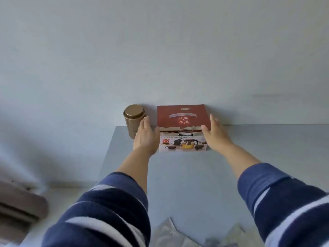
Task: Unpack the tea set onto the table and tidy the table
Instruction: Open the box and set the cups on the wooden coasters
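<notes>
Your tea set box sits at the far edge of the table, its back against the wall. Its top is red with a slot handle and pale characters; its near face is white and printed with a picture of a glass teapot and dark cups. The top flap looks torn along its front edge, above a small dark slot. Your left hand is at the box's left side, fingers straight and together, thumb at the box's near corner; whether the palm presses the cardboard cannot be told. Your right hand is spread flat at the right side, thumb lying over the box's near top edge, fingers reaching along its flank. Neither hand is closed around anything. Just left of your left hand stands a gold tin with a round lid, upright, near the table's far left corner. Both your sleeves are navy with white stripes. At the table's near edge lies crumpled clear wrapping, blurred.
</notes>
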The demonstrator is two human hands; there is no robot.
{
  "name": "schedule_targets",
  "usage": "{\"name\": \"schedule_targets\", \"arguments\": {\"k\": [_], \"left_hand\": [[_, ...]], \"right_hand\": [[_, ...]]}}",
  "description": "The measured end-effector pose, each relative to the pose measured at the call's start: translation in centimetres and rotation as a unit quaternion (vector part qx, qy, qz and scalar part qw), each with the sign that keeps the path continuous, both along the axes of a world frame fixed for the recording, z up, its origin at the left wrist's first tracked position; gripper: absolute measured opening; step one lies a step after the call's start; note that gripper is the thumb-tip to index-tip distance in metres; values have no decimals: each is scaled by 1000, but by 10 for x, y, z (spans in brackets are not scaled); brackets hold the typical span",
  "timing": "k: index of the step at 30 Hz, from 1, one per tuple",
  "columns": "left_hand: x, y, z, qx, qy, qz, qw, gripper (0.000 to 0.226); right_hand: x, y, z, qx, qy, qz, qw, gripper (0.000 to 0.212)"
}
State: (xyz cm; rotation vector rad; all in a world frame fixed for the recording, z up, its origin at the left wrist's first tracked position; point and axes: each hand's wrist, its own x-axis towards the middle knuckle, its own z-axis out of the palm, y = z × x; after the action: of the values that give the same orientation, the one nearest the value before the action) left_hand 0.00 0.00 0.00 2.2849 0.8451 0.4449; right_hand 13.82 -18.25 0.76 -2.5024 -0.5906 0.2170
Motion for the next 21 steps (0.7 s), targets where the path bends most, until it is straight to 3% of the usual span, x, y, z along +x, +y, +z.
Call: {"name": "schedule_targets", "arguments": {"k": [4,9,21], "left_hand": [[23,-1,-20,-89,23,10,996,50],[37,-6,-38,-130,-37,32,990,37],[3,-35,-37,-92,15,18,996,37]], "right_hand": [[15,8,-21,106,95,-76,987,57],[26,15,-40,196,100,-140,965,46],[-19,-12,-37,176,97,-180,963,45]]}}
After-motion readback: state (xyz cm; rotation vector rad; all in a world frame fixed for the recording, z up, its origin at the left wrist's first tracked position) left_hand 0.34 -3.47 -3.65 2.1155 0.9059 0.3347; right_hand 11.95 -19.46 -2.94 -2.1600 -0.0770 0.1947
